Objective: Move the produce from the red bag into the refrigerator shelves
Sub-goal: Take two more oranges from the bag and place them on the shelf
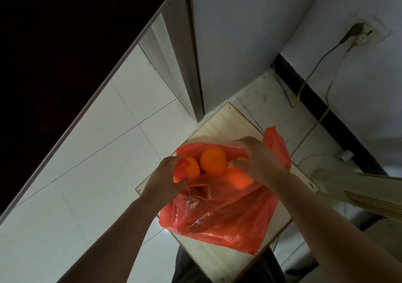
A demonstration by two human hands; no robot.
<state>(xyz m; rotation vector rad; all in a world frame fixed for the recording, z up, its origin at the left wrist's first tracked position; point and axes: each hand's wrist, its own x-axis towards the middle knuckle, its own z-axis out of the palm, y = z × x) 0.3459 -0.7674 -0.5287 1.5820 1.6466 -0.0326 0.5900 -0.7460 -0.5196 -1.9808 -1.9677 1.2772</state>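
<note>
Clearly the bag-opening step is in hand: low in the frame's middle, the left hand (167, 174) pinches the rim of the red bag (219, 213), and the right hand (258, 161) grips the opposite rim. Two oranges (213, 162) lie inside, on a board (219, 119). Next, I judge, one hand must free itself to take fruit. No writing is readable.

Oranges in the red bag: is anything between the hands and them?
Partly. The large orange lies bare in the bag's open mouth. The left hand and right hand grip the red bag, whose plastic partly wraps the smaller orange.
</note>
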